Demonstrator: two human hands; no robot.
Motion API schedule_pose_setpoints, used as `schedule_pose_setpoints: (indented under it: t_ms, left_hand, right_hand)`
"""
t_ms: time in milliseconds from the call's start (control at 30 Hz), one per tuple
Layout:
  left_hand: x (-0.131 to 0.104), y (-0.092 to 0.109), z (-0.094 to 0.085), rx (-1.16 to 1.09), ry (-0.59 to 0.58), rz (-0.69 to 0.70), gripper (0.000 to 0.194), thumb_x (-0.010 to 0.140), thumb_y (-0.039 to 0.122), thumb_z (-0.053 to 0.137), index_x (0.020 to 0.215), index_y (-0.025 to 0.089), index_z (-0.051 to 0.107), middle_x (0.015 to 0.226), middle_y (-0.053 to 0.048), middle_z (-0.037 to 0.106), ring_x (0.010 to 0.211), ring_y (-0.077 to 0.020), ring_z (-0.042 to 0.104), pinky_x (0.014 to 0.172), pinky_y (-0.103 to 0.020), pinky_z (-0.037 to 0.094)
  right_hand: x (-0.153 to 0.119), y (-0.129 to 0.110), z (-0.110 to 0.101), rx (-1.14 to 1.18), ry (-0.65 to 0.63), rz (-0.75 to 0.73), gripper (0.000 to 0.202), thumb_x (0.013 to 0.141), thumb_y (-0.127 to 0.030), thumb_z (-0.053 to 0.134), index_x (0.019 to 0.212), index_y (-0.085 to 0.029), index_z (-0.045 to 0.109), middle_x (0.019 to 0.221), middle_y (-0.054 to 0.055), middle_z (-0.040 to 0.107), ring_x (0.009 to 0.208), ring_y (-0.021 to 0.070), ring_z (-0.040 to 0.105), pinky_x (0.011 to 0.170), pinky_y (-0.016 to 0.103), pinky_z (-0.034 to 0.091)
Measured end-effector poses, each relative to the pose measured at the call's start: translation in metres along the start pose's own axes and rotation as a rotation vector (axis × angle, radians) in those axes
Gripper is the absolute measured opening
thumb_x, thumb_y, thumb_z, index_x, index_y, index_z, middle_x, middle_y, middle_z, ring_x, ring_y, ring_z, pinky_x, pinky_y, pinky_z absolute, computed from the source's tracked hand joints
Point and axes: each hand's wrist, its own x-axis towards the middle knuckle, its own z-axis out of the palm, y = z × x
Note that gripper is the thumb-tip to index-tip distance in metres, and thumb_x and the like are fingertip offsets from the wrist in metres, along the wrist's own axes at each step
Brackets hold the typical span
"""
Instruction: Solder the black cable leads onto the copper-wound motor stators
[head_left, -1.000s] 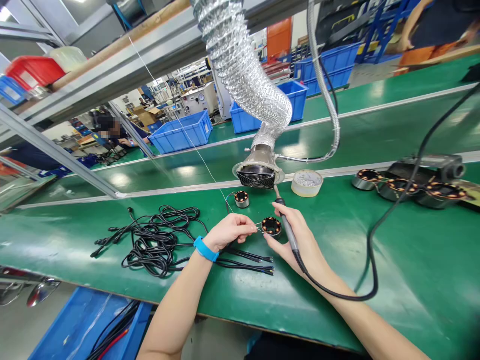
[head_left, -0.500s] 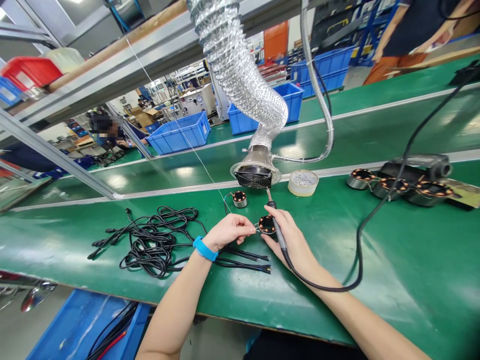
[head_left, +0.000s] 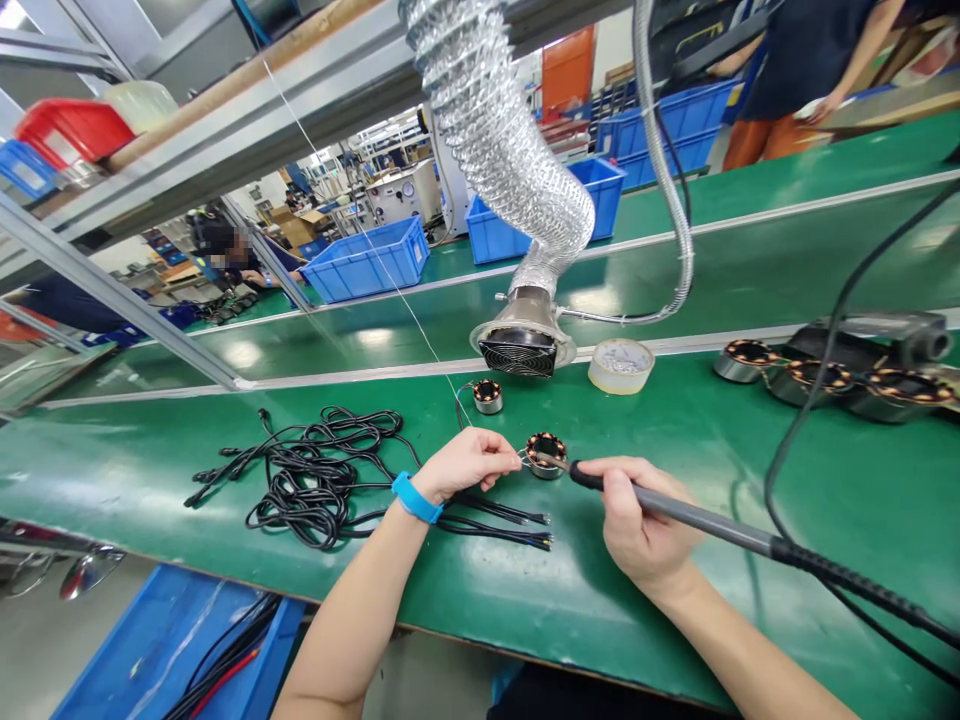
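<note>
My left hand (head_left: 474, 462), with a blue band at the wrist, is closed in a pinch on thin solder wire (head_left: 409, 308), which runs down to it from the overhead shelf. Fine light leads by its fingertips reach a ring-shaped motor stator (head_left: 547, 472) with copper windings, lying on the green bench. In my right hand (head_left: 649, 535) is a soldering iron (head_left: 709, 520), gripped by its grey handle. The iron's tip points left and reaches the stator's near left side; exact contact cannot be made out. A second small stator (head_left: 488, 402) sits just behind.
Black cables (head_left: 300, 500) lie bundled at left, their stripped ends below my left hand. A fume extractor fan (head_left: 517, 356) hangs behind the stators, beside a solder tape-like clear roll (head_left: 621, 368). More stators (head_left: 810, 385) stand at right. The iron's cord (head_left: 806, 400) loops there.
My right hand has turned the soldering iron from upright to nearly level, bringing its tip down to the stator. My left hand keeps its pinch. The whole view has shifted slightly.
</note>
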Motion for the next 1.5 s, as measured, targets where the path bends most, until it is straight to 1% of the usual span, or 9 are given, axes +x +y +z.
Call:
schedule_pose_setpoints:
  t_ms: [67,167,267,500,667,867,1133,1333,1500]
  left_hand:
    - [-0.0002,-0.0001,0.0,-0.001,0.003,-0.005,0.031,0.074,0.042,0.072,0.076,0.012,0.063,0.052,0.004,0.052,0.042,-0.0061,0.044,0.045,-0.02,0.029]
    - [-0.0002,-0.0001,0.0006,-0.007,0.001,-0.002,0.031,0.074,0.042,0.072,0.075,0.012,0.063,0.051,0.005,0.051,0.042,-0.0062,0.043,0.045,-0.02,0.029]
    - [-0.0001,-0.0001,0.0012,-0.004,-0.002,0.005,0.032,0.074,0.043,0.072,0.075,0.012,0.062,0.05,0.005,0.05,0.042,-0.0063,0.043,0.045,-0.02,0.029]
    - [-0.0008,0.0009,0.0022,0.007,0.004,-0.009,0.034,0.074,0.045,0.071,0.076,0.012,0.063,0.05,0.004,0.051,0.042,-0.0064,0.042,0.046,-0.02,0.028]
    - [-0.0008,0.001,0.002,0.009,-0.003,-0.008,0.035,0.074,0.047,0.071,0.075,0.013,0.062,0.051,0.004,0.051,0.042,-0.0063,0.042,0.046,-0.02,0.028]
    - [-0.0009,0.0007,0.0023,0.012,-0.01,0.009,0.034,0.074,0.046,0.071,0.074,0.013,0.062,0.051,0.004,0.051,0.043,-0.0064,0.042,0.046,-0.021,0.028]
    - [0.0,-0.0011,0.0016,-0.008,-0.008,0.007,0.036,0.073,0.048,0.072,0.075,0.013,0.063,0.052,0.005,0.05,0.043,-0.0063,0.043,0.046,-0.02,0.03]
    - [0.0004,-0.0015,0.0013,-0.014,-0.002,0.022,0.033,0.074,0.045,0.072,0.075,0.012,0.064,0.05,0.005,0.05,0.043,-0.0066,0.043,0.045,-0.02,0.03]
    - [-0.0001,0.0007,0.0016,-0.015,0.0,0.014,0.032,0.074,0.043,0.072,0.075,0.012,0.064,0.049,0.005,0.05,0.043,-0.0064,0.042,0.045,-0.02,0.03]
  right_hand:
    - [-0.0023,0.0009,-0.0005,0.024,-0.007,-0.042,0.019,0.091,-0.013,0.051,0.084,-0.021,0.066,0.073,-0.001,0.069,0.058,0.0131,0.062,0.056,0.027,0.048]
    - [-0.0037,0.0013,0.0001,0.033,-0.045,-0.092,0.018,0.089,-0.013,0.051,0.084,-0.021,0.067,0.074,0.0,0.07,0.059,0.0146,0.063,0.057,0.029,0.05]
    - [-0.0038,0.0009,0.001,0.016,-0.083,-0.103,0.018,0.088,-0.014,0.051,0.085,-0.022,0.067,0.075,0.0,0.071,0.059,0.0159,0.065,0.058,0.03,0.051]
    - [0.0022,-0.0053,0.0027,0.043,-0.134,-0.13,0.018,0.088,-0.013,0.05,0.085,-0.021,0.066,0.071,-0.001,0.071,0.054,0.0141,0.063,0.055,0.028,0.049]
    - [0.0034,-0.0072,0.0019,0.037,-0.126,-0.147,0.02,0.088,-0.013,0.049,0.083,-0.021,0.067,0.069,-0.001,0.07,0.053,0.0139,0.062,0.054,0.029,0.05]
    - [-0.0044,0.0006,-0.0003,-0.006,-0.047,-0.102,0.02,0.088,-0.013,0.051,0.087,-0.023,0.068,0.076,0.0,0.072,0.06,0.0162,0.064,0.059,0.031,0.051]
    - [-0.0031,0.0004,0.0003,0.003,-0.079,-0.124,0.019,0.087,-0.012,0.051,0.087,-0.022,0.067,0.076,0.0,0.071,0.06,0.0157,0.064,0.06,0.03,0.05]
    - [-0.0003,-0.0024,0.0015,0.047,-0.148,-0.121,0.018,0.088,-0.012,0.05,0.087,-0.021,0.066,0.075,0.0,0.07,0.057,0.0141,0.063,0.057,0.029,0.049]
    - [-0.0035,-0.0006,0.0004,0.015,-0.077,-0.089,0.019,0.089,-0.013,0.051,0.087,-0.022,0.067,0.076,-0.001,0.071,0.061,0.0153,0.065,0.06,0.03,0.052]
